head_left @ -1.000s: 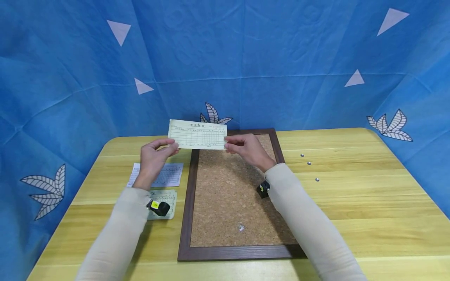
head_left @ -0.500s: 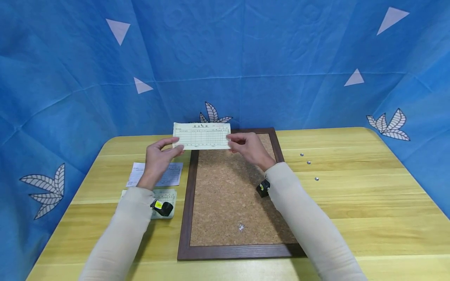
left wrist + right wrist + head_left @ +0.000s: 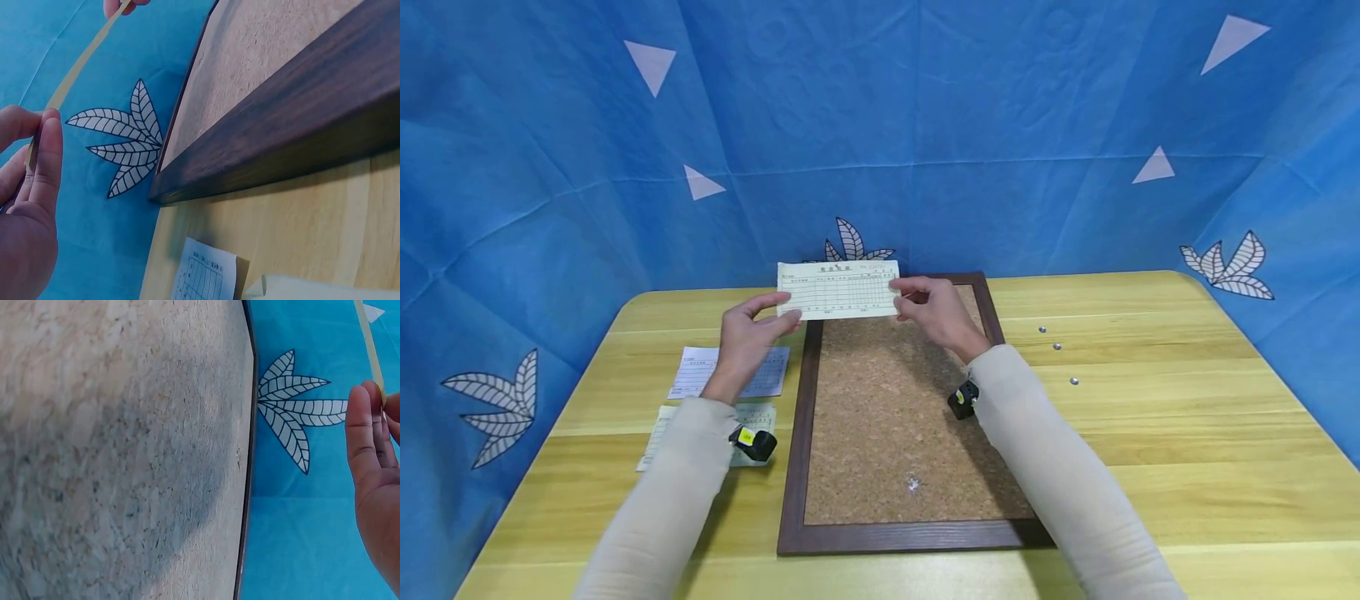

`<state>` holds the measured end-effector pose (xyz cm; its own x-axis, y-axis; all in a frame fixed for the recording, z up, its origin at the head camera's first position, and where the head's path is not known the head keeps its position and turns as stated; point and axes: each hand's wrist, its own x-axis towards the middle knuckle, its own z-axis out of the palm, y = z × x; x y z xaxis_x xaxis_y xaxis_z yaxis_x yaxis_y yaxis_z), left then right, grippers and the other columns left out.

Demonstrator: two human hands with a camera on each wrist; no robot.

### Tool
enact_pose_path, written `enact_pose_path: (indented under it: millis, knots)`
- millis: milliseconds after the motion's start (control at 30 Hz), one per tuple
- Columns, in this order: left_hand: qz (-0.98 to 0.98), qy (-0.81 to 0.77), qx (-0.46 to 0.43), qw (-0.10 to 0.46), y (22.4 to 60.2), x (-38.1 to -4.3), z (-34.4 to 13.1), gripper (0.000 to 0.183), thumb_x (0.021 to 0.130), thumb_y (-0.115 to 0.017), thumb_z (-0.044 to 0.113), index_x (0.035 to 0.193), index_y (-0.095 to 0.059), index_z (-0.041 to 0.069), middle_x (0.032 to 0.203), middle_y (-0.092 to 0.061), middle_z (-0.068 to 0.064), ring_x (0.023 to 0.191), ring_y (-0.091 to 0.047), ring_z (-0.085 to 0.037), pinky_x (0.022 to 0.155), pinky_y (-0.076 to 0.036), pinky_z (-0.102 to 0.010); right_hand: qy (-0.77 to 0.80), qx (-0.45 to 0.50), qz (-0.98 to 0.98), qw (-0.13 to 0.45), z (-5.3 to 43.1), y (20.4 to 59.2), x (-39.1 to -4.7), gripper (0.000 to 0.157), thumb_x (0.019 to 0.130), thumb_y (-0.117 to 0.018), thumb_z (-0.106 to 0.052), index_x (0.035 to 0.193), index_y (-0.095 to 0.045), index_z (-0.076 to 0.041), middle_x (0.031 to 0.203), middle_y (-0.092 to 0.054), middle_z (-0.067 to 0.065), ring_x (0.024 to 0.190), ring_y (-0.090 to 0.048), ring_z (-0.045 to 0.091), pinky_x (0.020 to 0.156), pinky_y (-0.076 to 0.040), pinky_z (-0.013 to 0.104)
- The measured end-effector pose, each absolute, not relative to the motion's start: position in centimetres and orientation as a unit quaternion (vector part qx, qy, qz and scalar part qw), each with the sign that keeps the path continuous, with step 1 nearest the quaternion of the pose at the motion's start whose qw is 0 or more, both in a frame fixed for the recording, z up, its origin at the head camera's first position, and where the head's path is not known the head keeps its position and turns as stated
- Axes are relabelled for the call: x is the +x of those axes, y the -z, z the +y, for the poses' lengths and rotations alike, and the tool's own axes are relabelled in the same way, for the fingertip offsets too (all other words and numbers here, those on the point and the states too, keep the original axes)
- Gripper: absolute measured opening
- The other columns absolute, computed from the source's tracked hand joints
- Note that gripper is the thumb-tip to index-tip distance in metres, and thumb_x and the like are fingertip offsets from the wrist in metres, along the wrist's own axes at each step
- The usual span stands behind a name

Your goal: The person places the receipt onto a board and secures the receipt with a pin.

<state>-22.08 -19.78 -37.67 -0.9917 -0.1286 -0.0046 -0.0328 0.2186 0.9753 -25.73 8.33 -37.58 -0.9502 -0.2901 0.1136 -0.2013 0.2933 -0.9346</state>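
Note:
A pale green printed form slip (image 3: 838, 292) is held up over the far end of a cork board (image 3: 910, 417) with a dark wooden frame. My left hand (image 3: 748, 337) pinches the slip's left end between thumb and fingers. At its right end my right hand (image 3: 940, 315) pinches it the same way. Both wrist views show the slip edge-on: a thin strip (image 3: 78, 62) runs between the two hands, and the right fingers (image 3: 360, 431) lie along its other end. A small silvery patch (image 3: 913, 483) shows on the cork near the front.
Left of the board lie a white form slip (image 3: 767, 375) and, nearer, some pale green slips (image 3: 658, 433), partly under my left forearm. Several small silver thumbtacks (image 3: 1057, 346) lie on the wooden table (image 3: 1187, 417) to the right. A blue cloth (image 3: 925, 100) hangs behind the table.
Both hands have shifted the slip a little to the right, the left hand most clearly, and the slip's tilt has levelled. The green slips below the left forearm are more exposed.

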Motion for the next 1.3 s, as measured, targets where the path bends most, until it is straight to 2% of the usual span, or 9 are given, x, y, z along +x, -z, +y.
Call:
enact_pose_path:
  millis: [200, 433, 600, 767, 833, 900, 1000, 1100, 1300]
  knots:
    - [-0.776, 0.628, 0.043, 0.036, 37.8, -22.1, -19.3, 0.043, 0.090, -0.076, 0.019, 0.129, -0.065, 0.005, 0.108, -0.072, -0.017, 0.084, -0.072, -0.009, 0.081, -0.055, -0.025, 0.578, -0.144, 0.803, 0.028, 8.6, 37.7, -25.8, 0.032, 0.099, -0.060, -0.004, 0.130, -0.063, 0.004, 0.109, -0.063, 0.021, 0.089, -0.069, 0.034, 0.087, -0.053, 0.050]
    - [-0.751, 0.658, 0.025, 0.046, 37.9, -22.2, -18.5, 0.042, 0.090, -0.075, 0.010, 0.129, -0.064, 0.000, 0.115, -0.069, -0.020, 0.079, -0.072, -0.008, 0.087, -0.055, -0.038, 0.568, -0.139, 0.811, 0.011, 9.1, 37.6, -25.8, 0.032, 0.099, -0.061, -0.004, 0.129, -0.064, 0.003, 0.109, -0.065, 0.020, 0.085, -0.071, 0.028, 0.085, -0.053, 0.052]
    - [-0.753, 0.657, 0.021, 0.040, 37.9, -22.4, -18.2, 0.044, 0.091, -0.074, 0.009, 0.133, -0.062, 0.000, 0.125, -0.064, -0.020, 0.080, -0.071, -0.007, 0.085, -0.056, -0.034, 0.564, -0.142, 0.813, 0.010, 9.7, 37.5, -25.8, 0.033, 0.099, -0.061, -0.006, 0.131, -0.064, 0.001, 0.108, -0.065, 0.019, 0.087, -0.071, 0.029, 0.084, -0.053, 0.050]
    - [-0.756, 0.653, 0.024, 0.038, 37.8, -22.6, -17.7, 0.043, 0.091, -0.073, 0.008, 0.132, -0.062, 0.001, 0.133, -0.060, -0.017, 0.080, -0.071, -0.007, 0.081, -0.056, -0.028, 0.558, -0.147, 0.817, 0.001, 10.2, 37.5, -25.8, 0.034, 0.098, -0.062, -0.006, 0.131, -0.064, 0.001, 0.104, -0.066, 0.015, 0.083, -0.071, 0.025, 0.072, -0.054, 0.035]
    - [-0.758, 0.651, 0.023, 0.039, 37.7, -22.7, -17.5, 0.043, 0.091, -0.073, 0.008, 0.132, -0.063, 0.002, 0.137, -0.057, -0.015, 0.081, -0.071, -0.007, 0.080, -0.056, -0.026, 0.557, -0.149, 0.817, -0.002, 10.3, 37.5, -25.8, 0.034, 0.098, -0.062, -0.006, 0.131, -0.063, 0.001, 0.103, -0.066, 0.014, 0.084, -0.071, 0.027, 0.072, -0.054, 0.035]
    - [-0.760, 0.648, 0.023, 0.040, 37.8, -22.9, -17.3, 0.043, 0.091, -0.073, 0.008, 0.132, -0.063, 0.002, 0.138, -0.057, -0.014, 0.081, -0.071, -0.007, 0.081, -0.056, -0.026, 0.557, -0.149, 0.817, -0.001, 10.6, 37.4, -25.8, 0.034, 0.098, -0.062, -0.006, 0.131, -0.063, 0.001, 0.104, -0.066, 0.015, 0.086, -0.071, 0.030, 0.077, -0.055, 0.040]
    - [-0.763, 0.644, 0.022, 0.040, 37.8, -23.1, -17.0, 0.043, 0.091, -0.073, 0.008, 0.132, -0.063, 0.002, 0.135, -0.059, -0.015, 0.081, -0.072, -0.008, 0.084, -0.055, -0.027, 0.563, -0.145, 0.814, 0.003, 10.9, 37.2, -25.7, 0.034, 0.099, -0.062, -0.006, 0.132, -0.063, 0.000, 0.107, -0.064, 0.018, 0.089, -0.070, 0.035, 0.084, -0.053, 0.049]
    - [-0.764, 0.644, 0.021, 0.038, 37.9, -23.3, -16.6, 0.043, 0.091, -0.073, 0.009, 0.132, -0.063, 0.002, 0.132, -0.060, -0.016, 0.084, -0.072, -0.010, 0.087, -0.055, -0.030, 0.569, -0.140, 0.811, 0.005, 11.2, 37.0, -25.6, 0.034, 0.099, -0.062, -0.007, 0.133, -0.062, 0.000, 0.109, -0.063, 0.020, 0.092, -0.069, 0.039, 0.087, -0.052, 0.051]
    - [-0.766, 0.641, 0.025, 0.038, 37.8, -23.6, -15.8, 0.043, 0.091, -0.074, 0.011, 0.132, -0.064, 0.004, 0.130, -0.062, -0.016, 0.086, -0.072, -0.012, 0.093, -0.053, -0.036, 0.567, -0.135, 0.813, 0.009, 11.9, 37.2, -25.8, 0.035, 0.100, -0.060, -0.008, 0.134, -0.062, 0.000, 0.109, -0.062, 0.019, 0.095, -0.068, 0.040, 0.079, -0.054, 0.037]
